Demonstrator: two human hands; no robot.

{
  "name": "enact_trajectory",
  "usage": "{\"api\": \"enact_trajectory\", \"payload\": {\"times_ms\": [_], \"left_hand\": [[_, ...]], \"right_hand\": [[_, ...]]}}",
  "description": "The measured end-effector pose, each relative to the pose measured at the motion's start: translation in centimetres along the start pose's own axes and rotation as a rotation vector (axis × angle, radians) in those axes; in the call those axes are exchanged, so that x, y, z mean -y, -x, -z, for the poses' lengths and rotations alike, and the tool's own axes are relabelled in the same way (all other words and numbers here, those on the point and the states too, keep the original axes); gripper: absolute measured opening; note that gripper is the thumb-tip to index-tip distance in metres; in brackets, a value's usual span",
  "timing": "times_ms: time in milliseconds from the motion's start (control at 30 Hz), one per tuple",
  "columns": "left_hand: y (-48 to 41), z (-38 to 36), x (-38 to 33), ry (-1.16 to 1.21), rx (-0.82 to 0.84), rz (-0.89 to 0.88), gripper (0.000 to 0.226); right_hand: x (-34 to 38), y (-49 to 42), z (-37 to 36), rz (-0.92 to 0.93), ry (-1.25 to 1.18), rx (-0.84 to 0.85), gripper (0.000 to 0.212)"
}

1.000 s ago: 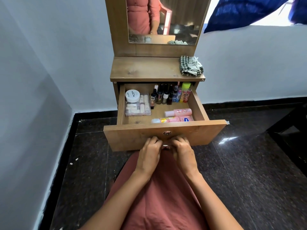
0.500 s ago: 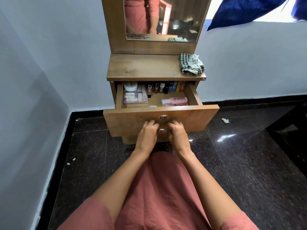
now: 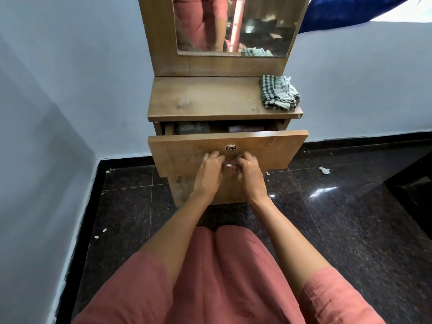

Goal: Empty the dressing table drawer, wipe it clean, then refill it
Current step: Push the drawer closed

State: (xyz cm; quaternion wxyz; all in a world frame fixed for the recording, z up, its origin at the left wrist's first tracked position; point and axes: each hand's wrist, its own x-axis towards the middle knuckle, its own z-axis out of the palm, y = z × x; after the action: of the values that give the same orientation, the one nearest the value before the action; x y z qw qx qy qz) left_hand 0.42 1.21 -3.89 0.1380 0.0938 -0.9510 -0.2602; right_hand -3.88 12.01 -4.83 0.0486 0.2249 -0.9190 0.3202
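Observation:
The wooden dressing table drawer [image 3: 187, 150] stands only a little open, its front panel carrying a round lock [image 3: 230, 148]. Both hands grip the small metal handle [image 3: 229, 165] below the lock: my left hand [image 3: 209, 171] from the left, my right hand [image 3: 249, 175] from the right. Through the narrow gap above the front I make out a clear box [image 3: 191, 128] and a pink bottle [image 3: 245, 128]; the other contents are hidden. A green checked cloth [image 3: 278, 93] lies crumpled on the right of the table top [image 3: 201, 99].
A mirror [image 3: 233, 24] rises behind the table top. Light blue walls close in on the left and behind. The floor is dark polished tile with a scrap of paper [image 3: 324, 170] at the right. A dark piece of furniture [image 3: 416, 195] stands at the far right.
The drawer has slid inward from wide open to nearly shut, with both hands on its handle. The bottles and box inside have mostly gone out of sight.

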Motion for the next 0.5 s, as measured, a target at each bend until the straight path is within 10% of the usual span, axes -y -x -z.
{"api": "enact_trajectory", "payload": {"times_ms": [500], "left_hand": [[-6.3,-0.7,1.8,0.008,-0.009,0.053,0.021]], "right_hand": [[-0.2,-6.1,-1.6,-0.016,0.025,0.021,0.017]]}}
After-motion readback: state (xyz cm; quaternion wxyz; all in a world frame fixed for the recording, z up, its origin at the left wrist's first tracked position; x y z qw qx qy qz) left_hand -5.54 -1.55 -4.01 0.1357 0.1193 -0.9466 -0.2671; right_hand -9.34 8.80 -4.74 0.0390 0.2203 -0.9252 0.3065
